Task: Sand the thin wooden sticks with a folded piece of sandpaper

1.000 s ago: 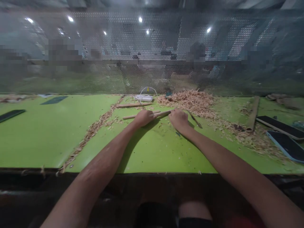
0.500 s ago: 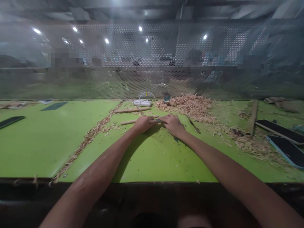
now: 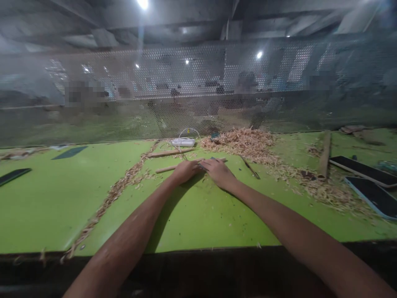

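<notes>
A thin, pale wooden stick (image 3: 166,169) lies crosswise on the green tabletop, and its far end shows past my right fingers. My left hand (image 3: 187,170) is closed over the middle of it. Close beside, my right hand (image 3: 219,171) presses its fingers together over the stick's right part. A small grey-blue piece, perhaps sandpaper, peeks out at the right fingers; most of it is hidden. To the right of that hand lies a slim dark tool (image 3: 249,167), its kind unclear. Behind the hands rests another wooden strip (image 3: 167,153).
A white power strip (image 3: 183,142) with a cable stands behind the strip. Wood shavings (image 3: 245,140) are heaped at the back, and more trail along a seam at left. Two phones (image 3: 370,196) and a wooden piece (image 3: 325,155) lie at right. A mesh screen (image 3: 192,111) closes the back.
The camera view has tilted up a little. My right hand has shifted slightly left, nearer my left hand, and more of the stick's right end shows behind it.
</notes>
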The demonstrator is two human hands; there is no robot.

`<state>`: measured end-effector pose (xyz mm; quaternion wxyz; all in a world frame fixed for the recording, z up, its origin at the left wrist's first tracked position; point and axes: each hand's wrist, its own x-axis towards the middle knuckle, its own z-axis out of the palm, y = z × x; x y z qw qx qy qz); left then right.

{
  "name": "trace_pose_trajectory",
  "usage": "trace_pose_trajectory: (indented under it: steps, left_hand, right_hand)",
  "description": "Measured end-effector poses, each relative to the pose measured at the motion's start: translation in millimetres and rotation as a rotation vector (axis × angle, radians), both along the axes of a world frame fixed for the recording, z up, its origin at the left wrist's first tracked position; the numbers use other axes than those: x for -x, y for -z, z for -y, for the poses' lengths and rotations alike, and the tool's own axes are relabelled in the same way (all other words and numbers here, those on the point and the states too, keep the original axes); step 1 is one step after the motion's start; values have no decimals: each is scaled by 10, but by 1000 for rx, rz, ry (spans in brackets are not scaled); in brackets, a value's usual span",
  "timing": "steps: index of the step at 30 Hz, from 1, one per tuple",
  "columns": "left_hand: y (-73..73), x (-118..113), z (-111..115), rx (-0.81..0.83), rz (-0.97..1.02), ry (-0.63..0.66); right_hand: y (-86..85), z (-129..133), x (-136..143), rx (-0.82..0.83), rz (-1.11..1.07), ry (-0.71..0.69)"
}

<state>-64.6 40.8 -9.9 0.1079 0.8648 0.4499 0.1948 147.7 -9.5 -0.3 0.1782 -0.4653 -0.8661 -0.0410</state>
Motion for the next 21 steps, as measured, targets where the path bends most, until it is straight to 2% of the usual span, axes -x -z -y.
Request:
trace_pose_trajectory:
  steps: [2, 4, 7, 11, 17, 21]
  left_hand:
    - [-4, -4, -1, -16, -49, -44]
    - [-20, -14, 15, -24, -80, -86]
    - [-45, -17, 40, -10, -54, -101]
    - [-30, 25, 20, -26, 4, -109]
    - [73, 77, -79, -172, 41, -28]
    - [120, 96, -120, -212, 59, -29]
  right_hand:
    - [-12, 13, 12, 4, 28, 36]
    - [-38, 2, -22, 4, 59, 139]
    - [-77, -22, -86, 13, 102, 216]
    - [-83, 2, -59, 29, 123, 188]
    - [-71, 39, -35, 40, 127, 115]
    - [-54, -18, -97, 36, 113, 174]
